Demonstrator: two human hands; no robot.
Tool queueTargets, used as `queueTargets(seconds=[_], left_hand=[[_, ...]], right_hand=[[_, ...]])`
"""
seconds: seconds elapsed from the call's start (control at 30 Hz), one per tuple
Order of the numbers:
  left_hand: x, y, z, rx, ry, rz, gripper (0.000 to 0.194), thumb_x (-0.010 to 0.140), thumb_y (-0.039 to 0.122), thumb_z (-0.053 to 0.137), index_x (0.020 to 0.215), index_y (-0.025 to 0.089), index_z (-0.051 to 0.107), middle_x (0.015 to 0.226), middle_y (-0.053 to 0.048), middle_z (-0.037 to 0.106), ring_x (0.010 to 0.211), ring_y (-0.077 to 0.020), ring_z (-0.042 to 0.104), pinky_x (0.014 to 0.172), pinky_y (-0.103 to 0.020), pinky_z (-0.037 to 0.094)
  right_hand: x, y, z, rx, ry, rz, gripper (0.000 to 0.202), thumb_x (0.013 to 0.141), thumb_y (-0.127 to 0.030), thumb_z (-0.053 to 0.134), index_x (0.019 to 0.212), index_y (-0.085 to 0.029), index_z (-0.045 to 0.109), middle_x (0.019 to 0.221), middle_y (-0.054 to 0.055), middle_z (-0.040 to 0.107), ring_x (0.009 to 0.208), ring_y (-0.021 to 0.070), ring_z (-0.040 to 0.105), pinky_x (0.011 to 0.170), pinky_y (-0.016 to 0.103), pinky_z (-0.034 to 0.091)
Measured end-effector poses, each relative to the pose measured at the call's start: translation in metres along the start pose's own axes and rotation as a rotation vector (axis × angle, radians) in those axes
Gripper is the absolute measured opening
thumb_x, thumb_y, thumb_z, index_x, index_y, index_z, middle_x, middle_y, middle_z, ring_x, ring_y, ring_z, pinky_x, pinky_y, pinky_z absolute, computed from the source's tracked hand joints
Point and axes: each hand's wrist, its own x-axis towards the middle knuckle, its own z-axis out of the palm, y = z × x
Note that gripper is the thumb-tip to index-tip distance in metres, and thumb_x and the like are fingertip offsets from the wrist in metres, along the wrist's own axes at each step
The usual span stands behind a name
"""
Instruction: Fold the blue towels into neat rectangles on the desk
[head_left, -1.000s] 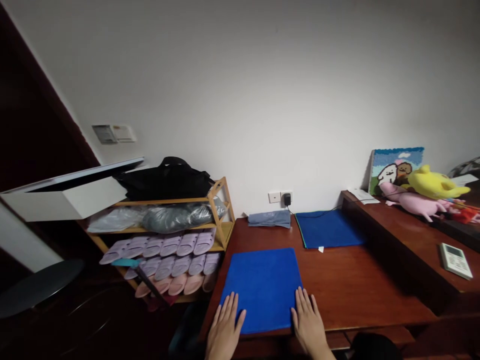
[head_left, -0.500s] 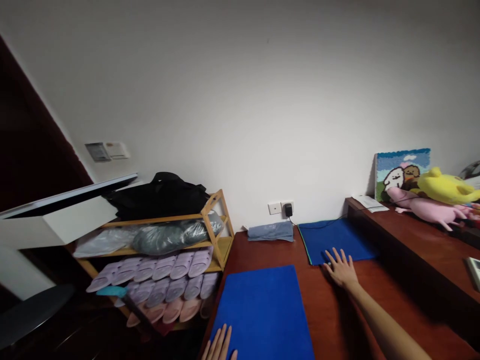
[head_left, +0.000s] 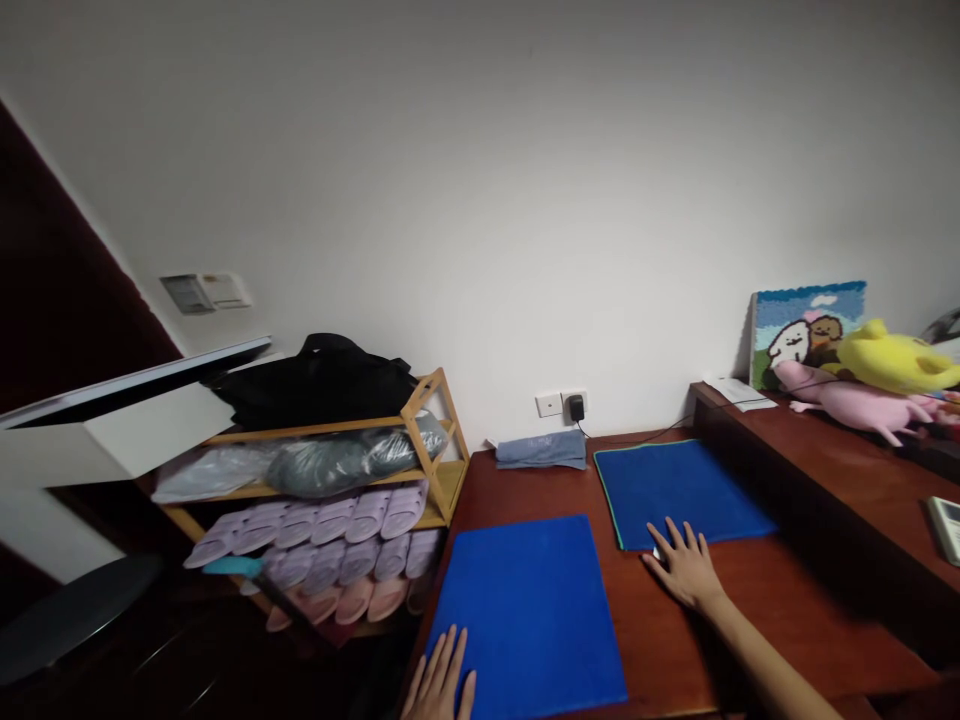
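Observation:
A bright blue cloth (head_left: pixel 532 610) lies flat on the reddish-brown table (head_left: pixel 660 650). On its lower left edge rests my left hand (head_left: pixel 439 680), fingers stretched out and holding nothing. Farther back on the right lies a darker blue cloth (head_left: pixel 679 490) with a green edge on its left side. My right hand (head_left: pixel 686 568) is spread at the front edge of that cloth, its fingertips on the fabric. A small white tag (head_left: pixel 656 553) shows beside its fingers. A folded grey-blue cloth (head_left: pixel 541 451) lies against the wall.
A wooden rack (head_left: pixel 442 440) at left holds a black bag (head_left: pixel 322 385) and slippers (head_left: pixel 367 515). The raised ledge (head_left: pixel 840 430) at right carries plush toys (head_left: pixel 900 360) and a picture (head_left: pixel 810 325). A black plug (head_left: pixel 576 407) with a cable sits in the wall socket.
The darker blue cloth has shifted toward me, together with my right hand, and its front right corner reaches farther right. My left hand still rests on the bright blue cloth. The view has tilted slightly.

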Motion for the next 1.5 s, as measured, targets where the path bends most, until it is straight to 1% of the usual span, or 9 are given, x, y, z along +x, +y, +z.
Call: queueTargets(seconds=[0.27, 0.43, 0.6, 0.77, 1.03, 1.2, 1.27, 1.37, 1.5], left_hand=[[-0.002, 0.011, -0.021, 0.009, -0.082, -0.025, 0.057, 0.105, 0.045, 0.034, 0.159, 0.028, 0.036, 0.162, -0.002, 0.042, 0.15, -0.0251, 0.039, 0.123, -0.049, 0.036], [-0.004, 0.008, -0.03, -0.006, -0.123, -0.021, 0.058, 0.105, 0.047, 0.032, 0.158, 0.023, 0.04, 0.163, -0.004, 0.04, 0.151, -0.0239, 0.037, 0.124, -0.049, 0.033], [-0.015, 0.0, -0.038, -0.059, -0.071, -0.007, 0.054, 0.106, 0.045, 0.034, 0.156, 0.027, 0.043, 0.161, -0.002, 0.045, 0.148, -0.0227, 0.041, 0.123, -0.047, 0.037], [-0.038, -0.009, -0.045, -0.1, -0.026, 0.055, 0.056, 0.105, 0.043, 0.043, 0.159, 0.035, 0.034, 0.163, 0.002, 0.042, 0.147, -0.0219, 0.043, 0.12, -0.043, 0.042], [-0.046, -0.012, -0.052, -0.147, 0.01, 0.099, 0.068, 0.098, 0.045, 0.058, 0.16, 0.038, 0.031, 0.161, -0.001, 0.045, 0.144, -0.0275, 0.047, 0.114, -0.047, 0.049], [-0.051, -0.025, -0.053, -0.133, 0.078, 0.182, 0.058, 0.098, 0.025, 0.052, 0.154, 0.04, 0.043, 0.153, 0.003, 0.056, 0.134, -0.0218, 0.059, 0.108, -0.038, 0.055], [-0.054, -0.03, -0.054, -0.116, 0.127, 0.222, 0.059, 0.097, 0.02, 0.049, 0.153, 0.039, 0.045, 0.15, 0.004, 0.059, 0.131, -0.0194, 0.062, 0.106, -0.034, 0.056], [-0.058, -0.034, -0.058, -0.095, 0.204, 0.257, 0.054, 0.098, 0.019, 0.048, 0.149, 0.037, 0.052, 0.142, 0.004, 0.066, 0.124, -0.0169, 0.067, 0.102, -0.028, 0.058], [-0.06, -0.038, -0.077, -0.097, 0.196, 0.296, 0.051, 0.096, 0.013, 0.043, 0.135, 0.037, 0.066, 0.125, 0.006, 0.076, 0.11, -0.0141, 0.074, 0.095, -0.022, 0.06]], right_hand=[[-0.143, -0.011, 0.013, 0.04, 0.135, -0.055, 0.08, 0.087, -0.084, 0.041, 0.154, -0.04, 0.044, 0.164, 0.007, 0.039, 0.15, 0.0453, 0.031, 0.118, 0.064, 0.023], [-0.188, -0.005, 0.021, 0.063, 0.158, -0.113, 0.076, 0.087, -0.082, 0.044, 0.152, -0.043, 0.045, 0.164, 0.004, 0.039, 0.15, 0.0445, 0.032, 0.117, 0.066, 0.029], [-0.194, -0.014, 0.005, 0.079, 0.154, -0.152, 0.074, 0.089, -0.077, 0.047, 0.154, -0.041, 0.043, 0.166, 0.003, 0.036, 0.15, 0.0451, 0.031, 0.118, 0.07, 0.024], [-0.186, -0.05, -0.003, 0.138, 0.145, -0.443, 0.06, 0.101, -0.058, 0.043, 0.158, -0.047, 0.028, 0.169, -0.007, 0.026, 0.154, 0.031, 0.027, 0.125, 0.055, 0.021], [-0.187, -0.064, 0.02, 0.103, 0.285, -0.451, 0.058, 0.103, -0.048, 0.043, 0.159, -0.048, 0.024, 0.168, -0.005, 0.029, 0.153, 0.0329, 0.03, 0.119, 0.058, 0.031], [-0.194, -0.081, 0.015, 0.084, 0.367, -0.412, 0.067, 0.096, -0.047, 0.053, 0.16, -0.043, 0.03, 0.168, 0.0, 0.031, 0.152, 0.0389, 0.031, 0.116, 0.063, 0.034], [-0.198, -0.096, 0.013, 0.078, 0.426, -0.447, 0.073, 0.091, -0.033, 0.057, 0.16, -0.035, 0.033, 0.166, 0.003, 0.036, 0.15, 0.0372, 0.034, 0.116, 0.059, 0.034], [-0.204, -0.118, 0.012, 0.087, 0.528, -0.613, 0.073, 0.081, -0.009, 0.053, 0.153, -0.026, 0.046, 0.149, 0.004, 0.06, 0.135, 0.026, 0.054, 0.112, 0.043, 0.041], [-0.208, -0.128, 0.0, 0.219, 0.568, -0.623, 0.045, 0.086, -0.001, 0.049, 0.119, -0.026, 0.068, 0.106, 0.001, 0.077, 0.096, 0.0205, 0.068, 0.093, 0.036, 0.049]])
